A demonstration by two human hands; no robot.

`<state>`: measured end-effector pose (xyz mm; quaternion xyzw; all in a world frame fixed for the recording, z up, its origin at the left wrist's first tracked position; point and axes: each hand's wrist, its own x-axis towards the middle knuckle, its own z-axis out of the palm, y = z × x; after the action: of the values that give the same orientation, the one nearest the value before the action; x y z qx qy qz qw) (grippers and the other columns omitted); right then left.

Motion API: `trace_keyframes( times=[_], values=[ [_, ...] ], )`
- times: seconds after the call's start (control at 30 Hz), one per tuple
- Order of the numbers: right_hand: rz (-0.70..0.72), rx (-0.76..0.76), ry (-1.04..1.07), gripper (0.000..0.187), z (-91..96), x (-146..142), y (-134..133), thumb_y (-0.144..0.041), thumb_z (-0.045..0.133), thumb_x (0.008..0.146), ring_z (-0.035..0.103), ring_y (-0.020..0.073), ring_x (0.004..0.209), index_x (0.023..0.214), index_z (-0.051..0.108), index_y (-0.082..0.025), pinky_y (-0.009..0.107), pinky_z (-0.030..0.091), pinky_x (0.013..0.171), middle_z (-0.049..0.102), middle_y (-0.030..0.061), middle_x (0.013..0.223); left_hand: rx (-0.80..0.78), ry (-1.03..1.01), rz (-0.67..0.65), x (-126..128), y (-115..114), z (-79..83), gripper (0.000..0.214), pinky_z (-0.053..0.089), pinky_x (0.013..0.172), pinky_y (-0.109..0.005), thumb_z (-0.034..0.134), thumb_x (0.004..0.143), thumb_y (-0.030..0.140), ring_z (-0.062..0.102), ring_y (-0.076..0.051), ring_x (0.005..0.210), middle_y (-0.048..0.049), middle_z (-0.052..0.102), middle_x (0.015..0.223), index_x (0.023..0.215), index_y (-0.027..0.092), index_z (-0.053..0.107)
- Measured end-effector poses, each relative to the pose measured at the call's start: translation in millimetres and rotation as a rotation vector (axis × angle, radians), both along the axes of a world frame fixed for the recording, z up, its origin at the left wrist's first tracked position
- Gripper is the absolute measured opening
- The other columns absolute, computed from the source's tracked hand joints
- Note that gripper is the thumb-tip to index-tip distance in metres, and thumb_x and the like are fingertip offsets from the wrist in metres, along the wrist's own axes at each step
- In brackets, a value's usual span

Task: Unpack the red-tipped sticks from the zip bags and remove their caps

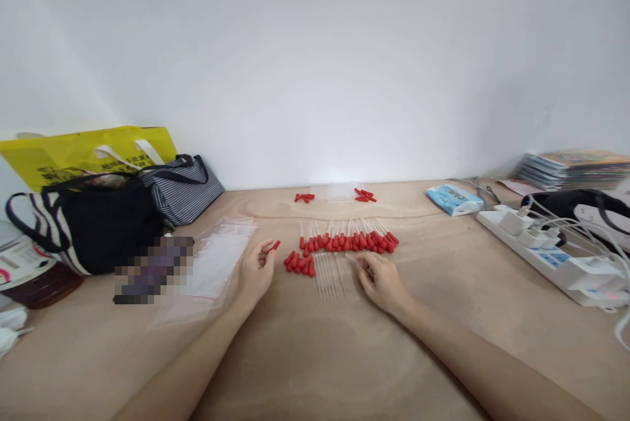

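Observation:
My left hand (258, 270) is closed on a red rubber dropper bulb (275, 245), which sticks out past the fingertips. A thin clear dropper tube (351, 257) is pinched in my right hand (384, 281), its end pointing up and left. Between the hands, several bare clear tubes (329, 277) lie side by side on the table. Loose red bulbs (299, 263) form a small pile just left of them. Behind is a row of droppers (344, 240), red bulbs toward me and tubes pointing at the wall.
Two more red clusters, one left (304, 198) and one right (365, 195), lie near the wall. Clear plastic bags (216, 263) spread at left, by a striped bag (184, 191) and a black bag (105, 224). At right are a blue packet (453, 200) and a power strip (551, 257) with cables.

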<state>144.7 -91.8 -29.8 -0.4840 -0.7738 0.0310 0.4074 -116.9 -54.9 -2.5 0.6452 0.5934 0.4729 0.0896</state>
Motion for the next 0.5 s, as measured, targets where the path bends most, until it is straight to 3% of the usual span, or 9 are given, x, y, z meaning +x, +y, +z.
trace_keyframes(
  times=[0.1,0.23,0.4,0.5],
  values=[
    [-0.056,-0.031,0.005,0.014,-1.7,-3.7,2.4,-0.011,0.041,0.076,0.052,0.0145,0.061,0.073,0.053,-0.017,0.025,0.04,0.058,0.056,0.0022,0.066,-0.141,-0.057,-0.014,-4.1,5.0,-3.8,0.03,0.048,0.053,-0.025,0.051,0.07,0.035,0.057,-0.014,0.057,-0.0026,0.06,0.068,0.089,0.013,0.058],
    [-0.034,-0.021,0.031,0.016,-2.4,-12.2,0.5,-0.012,0.042,0.077,0.053,0.0143,0.063,0.072,0.055,-0.017,0.025,0.042,0.058,0.055,0.0043,0.07,-0.228,-0.012,-0.145,-0.4,2.7,-4.1,0.032,0.049,0.058,-0.027,0.049,0.071,0.043,0.059,-0.015,0.061,-0.0031,0.064,0.067,0.079,0.015,0.06],
    [0.122,-0.011,0.092,0.016,4.8,-17.6,-5.9,-0.017,0.043,0.081,0.056,0.0144,0.073,0.08,0.059,-0.018,0.026,0.045,0.067,0.058,0.0061,0.081,-0.229,-0.035,-0.149,-1.3,3.3,-4.7,0.035,0.05,0.067,-0.029,0.045,0.072,0.047,0.063,-0.018,0.071,-0.0051,0.067,0.079,0.08,0.016,0.06],
    [0.12,-0.027,0.1,0.018,6.6,-15.6,-5.6,-0.017,0.041,0.083,0.057,0.0143,0.072,0.08,0.059,-0.017,0.026,0.044,0.066,0.059,0.0054,0.078,-0.216,-0.022,-0.122,-2.8,4.4,-5.7,0.036,0.05,0.067,-0.029,0.043,0.073,0.046,0.063,-0.019,0.071,-0.0058,0.067,0.078,0.08,0.015,0.059]
  ],
)
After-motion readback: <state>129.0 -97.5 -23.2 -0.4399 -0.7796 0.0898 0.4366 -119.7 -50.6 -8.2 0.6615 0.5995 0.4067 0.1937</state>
